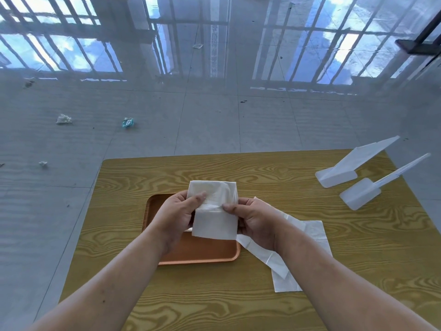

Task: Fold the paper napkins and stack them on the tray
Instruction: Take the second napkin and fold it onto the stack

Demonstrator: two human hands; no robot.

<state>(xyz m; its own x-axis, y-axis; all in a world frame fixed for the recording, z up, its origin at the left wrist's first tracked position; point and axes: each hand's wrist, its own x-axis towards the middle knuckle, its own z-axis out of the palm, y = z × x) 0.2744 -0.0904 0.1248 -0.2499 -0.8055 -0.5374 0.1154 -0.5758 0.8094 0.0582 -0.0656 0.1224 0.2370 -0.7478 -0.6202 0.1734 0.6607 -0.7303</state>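
Note:
A white paper napkin is held in the air above the orange-brown tray, bent across its middle so the upper half stands up behind the lower half. My left hand pinches it at the fold from the left, thumb on top. From the right, my right hand pinches the same crease. More white napkins lie flat on the wooden table to the right of the tray, partly hidden under my right forearm. My hands cover much of the tray's inside.
Two white plastic stands lie at the table's far right corner. The table's left and far edges drop to a glossy tiled floor with a few scraps of litter.

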